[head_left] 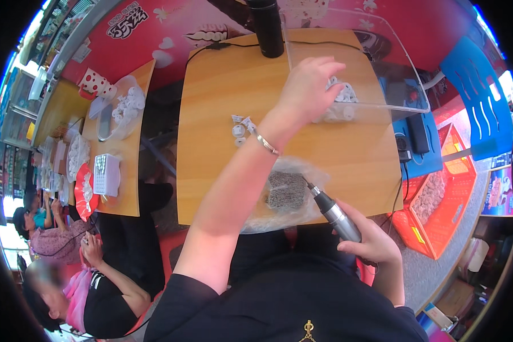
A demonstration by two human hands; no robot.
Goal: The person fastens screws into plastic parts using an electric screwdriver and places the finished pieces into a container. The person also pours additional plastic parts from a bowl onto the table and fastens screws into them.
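My left hand point(310, 88) is stretched across the table, its fingers apart beside a heap of small white plastic parts point(346, 93) in a clear plastic box point(409, 108). Nothing shows between the fingers. In my right hand point(376, 242) is a silver-and-black electric screwdriver point(337, 215), its bit tilted up and to the left. The bit's tip ends over a clear plastic bag point(310, 208) of small grey metal screws point(286, 190) near the table's front edge. A few loose white parts point(240, 131) lie left of my forearm, which wears a bracelet.
A black cylinder point(266, 28) stands at the table's point(216, 91) back edge. At right are a blue stool point(424, 162) with a black device and an orange crate point(439, 205) of pale parts. People sit at another table point(128, 188) on the left, which bears containers of white parts.
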